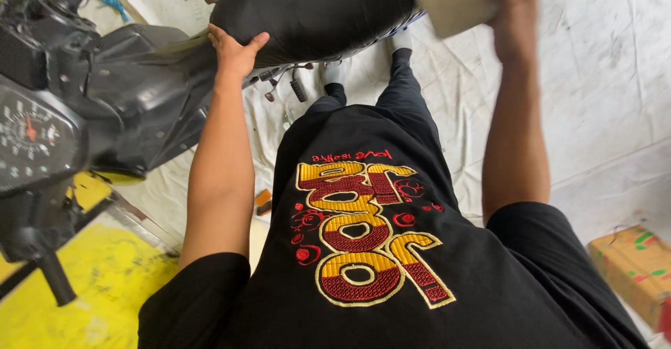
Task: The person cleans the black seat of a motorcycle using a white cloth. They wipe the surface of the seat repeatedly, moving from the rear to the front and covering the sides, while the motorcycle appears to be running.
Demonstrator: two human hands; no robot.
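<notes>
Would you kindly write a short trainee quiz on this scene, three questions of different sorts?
1. True or false: the left hand lies flat on the black seat.
2. What does the right hand hold? A) a pale flat pad B) a hammer C) a bottle
3. Fill in: the dial with the red needle sits on the scooter at the picture's ____ edge.

Key: 1 true; 2 A, the pad; 3 left, see the dial.

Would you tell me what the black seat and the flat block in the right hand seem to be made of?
Seat: probably vinyl or leatherette, smooth with a soft sheen under the left hand. Block in the right hand: grey-beige and matt, perhaps foam or a sanding block; blur leaves it open.
</notes>
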